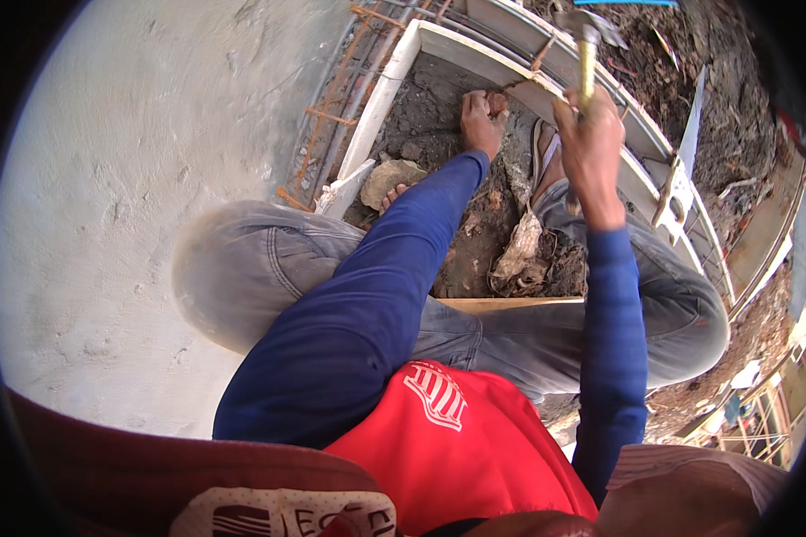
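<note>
My right hand (589, 148) is closed round the yellowish handle of a claw hammer (588, 67), raised with its metal head uppermost. My left hand (482, 125) reaches down inside a frame of pale boards (390, 89) and grips a small reddish-brown lump (498, 102), perhaps a piece of brick, close to the far board. Its fingers partly hide the lump. Dark soil (434, 98) covers the ground within the frame, where my sandalled right foot (551, 161) rests.
Rusty reinforcing bars (331, 116) run between the frame and a grey plastered surface (152, 134) on the left. At the right, a handsaw (676, 192) with a pale handle leans on the boards. A flat stone (390, 182) and crumpled debris (518, 246) lie near my legs.
</note>
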Motion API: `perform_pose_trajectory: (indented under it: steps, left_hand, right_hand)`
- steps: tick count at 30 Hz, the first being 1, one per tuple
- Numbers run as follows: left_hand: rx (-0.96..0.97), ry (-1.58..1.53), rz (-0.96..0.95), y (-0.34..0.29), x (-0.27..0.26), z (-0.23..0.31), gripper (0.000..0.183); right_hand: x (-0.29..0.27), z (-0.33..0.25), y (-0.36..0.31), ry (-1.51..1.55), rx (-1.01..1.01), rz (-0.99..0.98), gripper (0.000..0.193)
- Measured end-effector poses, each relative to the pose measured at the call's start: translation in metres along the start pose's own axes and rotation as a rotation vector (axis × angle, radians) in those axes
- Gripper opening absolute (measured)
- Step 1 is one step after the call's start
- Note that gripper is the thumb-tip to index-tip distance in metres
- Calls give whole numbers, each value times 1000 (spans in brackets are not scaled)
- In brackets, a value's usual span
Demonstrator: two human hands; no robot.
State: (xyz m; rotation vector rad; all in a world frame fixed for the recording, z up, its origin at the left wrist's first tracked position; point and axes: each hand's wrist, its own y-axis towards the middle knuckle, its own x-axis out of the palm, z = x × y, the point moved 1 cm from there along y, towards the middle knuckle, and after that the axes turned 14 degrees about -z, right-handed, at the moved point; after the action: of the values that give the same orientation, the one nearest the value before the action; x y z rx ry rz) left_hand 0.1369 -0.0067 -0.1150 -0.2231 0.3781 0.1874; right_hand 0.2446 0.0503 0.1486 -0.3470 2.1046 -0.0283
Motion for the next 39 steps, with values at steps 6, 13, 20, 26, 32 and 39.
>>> perform_pose_trajectory:
  steps: [6, 13, 20, 26, 32, 39]
  left_hand:
    - [1, 9, 78, 0, 7, 7, 51]
    - [-34, 102, 122, 0, 7, 12, 47]
    - [103, 33, 78, 12, -6, -2, 43]
    - [216, 95, 35, 17, -6, -6, 47]
    - [209, 106, -60, 18, -4, -11, 33]
    - [-105, -204, -245, 37, -3, -13, 37]
  right_hand:
    - [62, 23, 66, -224, -275, -26, 21]
    - [65, 22, 59, -445, -311, -181, 26]
    - [60, 31, 75, -314, -491, -198, 14]
    - [58, 37, 79, -299, -498, -224, 14]
    - [58, 34, 77, -258, -465, -204, 15]
    - [52, 27, 65, -295, -474, -205, 18]
